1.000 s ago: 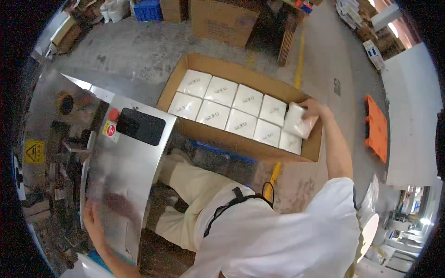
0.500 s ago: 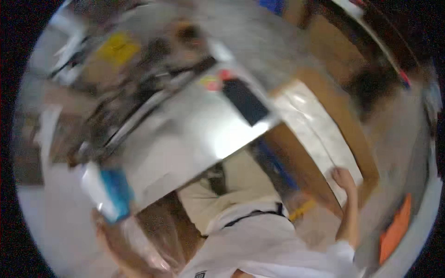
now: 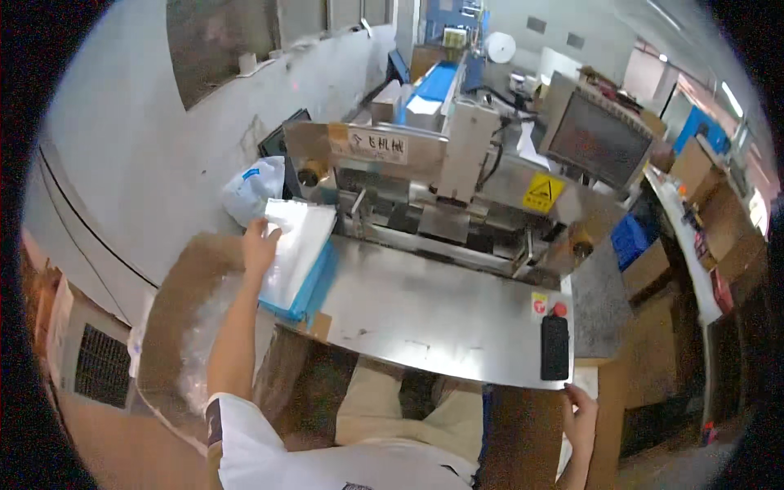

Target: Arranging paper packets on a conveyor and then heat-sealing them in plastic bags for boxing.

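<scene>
On the left of the metal worktable lies a pile of flat white sheets or bags above a blue layer. My left hand rests at the pile's left edge, its thumb and forefinger apart on the white surface. Beyond the table's right front corner is my right hand, with loosely bent fingers apart and nothing visible in them. It is over or beside white plastic in a brown cardboard box; whether it touches that is unclear. A black phone-like slab lies nearby.
Behind the table stands a machine with a metal crossbar, a yellow warning label and a screen. A red button sits at the table's right. A carton lined with clear plastic stands left; a blue conveyor runs behind.
The view has swung from the right-hand box to face the machine and has steadied. My left hand now lies on the white pile; my right hand stays near the white plastic.
</scene>
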{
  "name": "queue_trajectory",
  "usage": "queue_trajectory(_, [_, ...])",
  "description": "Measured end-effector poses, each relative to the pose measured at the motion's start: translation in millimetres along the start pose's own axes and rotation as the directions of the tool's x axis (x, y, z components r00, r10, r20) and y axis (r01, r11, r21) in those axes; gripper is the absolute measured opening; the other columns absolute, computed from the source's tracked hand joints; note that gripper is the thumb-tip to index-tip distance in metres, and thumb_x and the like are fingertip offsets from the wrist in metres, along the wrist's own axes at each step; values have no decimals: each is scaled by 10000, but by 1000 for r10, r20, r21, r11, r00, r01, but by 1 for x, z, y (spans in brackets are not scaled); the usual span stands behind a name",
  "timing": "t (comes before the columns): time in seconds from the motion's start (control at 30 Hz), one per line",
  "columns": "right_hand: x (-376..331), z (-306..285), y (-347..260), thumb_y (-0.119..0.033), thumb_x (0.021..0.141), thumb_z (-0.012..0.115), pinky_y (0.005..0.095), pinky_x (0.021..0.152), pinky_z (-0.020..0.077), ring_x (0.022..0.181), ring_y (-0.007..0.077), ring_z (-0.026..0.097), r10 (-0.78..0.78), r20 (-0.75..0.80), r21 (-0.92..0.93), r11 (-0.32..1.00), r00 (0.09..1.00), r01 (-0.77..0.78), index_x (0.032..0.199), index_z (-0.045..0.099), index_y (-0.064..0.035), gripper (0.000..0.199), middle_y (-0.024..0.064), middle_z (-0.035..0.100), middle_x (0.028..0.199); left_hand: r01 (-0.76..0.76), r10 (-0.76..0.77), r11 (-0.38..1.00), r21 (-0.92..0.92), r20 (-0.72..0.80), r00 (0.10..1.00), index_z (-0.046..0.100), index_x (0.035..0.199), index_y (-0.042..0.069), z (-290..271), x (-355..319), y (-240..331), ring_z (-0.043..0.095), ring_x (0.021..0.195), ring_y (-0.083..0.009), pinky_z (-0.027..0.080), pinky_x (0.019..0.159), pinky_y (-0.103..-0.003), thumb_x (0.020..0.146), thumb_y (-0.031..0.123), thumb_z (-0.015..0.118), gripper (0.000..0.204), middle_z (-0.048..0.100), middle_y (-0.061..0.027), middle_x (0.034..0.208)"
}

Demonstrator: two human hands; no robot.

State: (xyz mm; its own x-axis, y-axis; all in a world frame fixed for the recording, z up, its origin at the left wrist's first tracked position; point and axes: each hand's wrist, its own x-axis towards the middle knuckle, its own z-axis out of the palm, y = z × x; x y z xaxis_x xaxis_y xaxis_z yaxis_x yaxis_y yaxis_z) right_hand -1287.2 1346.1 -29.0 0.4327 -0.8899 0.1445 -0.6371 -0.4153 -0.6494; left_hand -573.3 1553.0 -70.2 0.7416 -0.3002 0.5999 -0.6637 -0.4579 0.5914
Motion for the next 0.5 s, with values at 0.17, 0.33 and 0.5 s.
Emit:
queue_trajectory(0.17, [6, 5, -5, -79, 902, 642, 299, 785, 526, 877, 168, 677, 25, 40, 60, 998, 999, -27, 1117, 653, 49, 250, 137, 709, 934, 5, -8, 988, 155, 24, 1000, 631, 1117, 7, -17, 1, 36, 649, 829, -420, 496, 750, -497, 930, 225, 567, 294, 654, -273, 872])
queue_trajectory(0.33, [35, 21, -68, -69, 887, 664, 329, 891, 515, 1059, 223, 646, 9, 97, 70, 997, 995, -16, 1206, 613, 30, 338, 169, 662, 1169, -228, 228, 974, -9, 11, 974, 686, 1020, 71, -29, -3, 113, 663, 891, -367, 517, 789, -442, 913, 150, 587, 166, 688, -164, 1007])
queue_trajectory(0.5, [88, 62, -142, -67, 781, 753, 381, 1017, 449, 1346, 328, 447, -490, -23, 19, 871, 871, 490, 1311, 554, -20, 568, 198, 463, 1445, -247, 359, 892, -379, 261, 896, 708, 1057, 56, -48, -69, 223, 696, 821, -315, 537, 717, -378, 921, 156, 601, 200, 706, -171, 934])
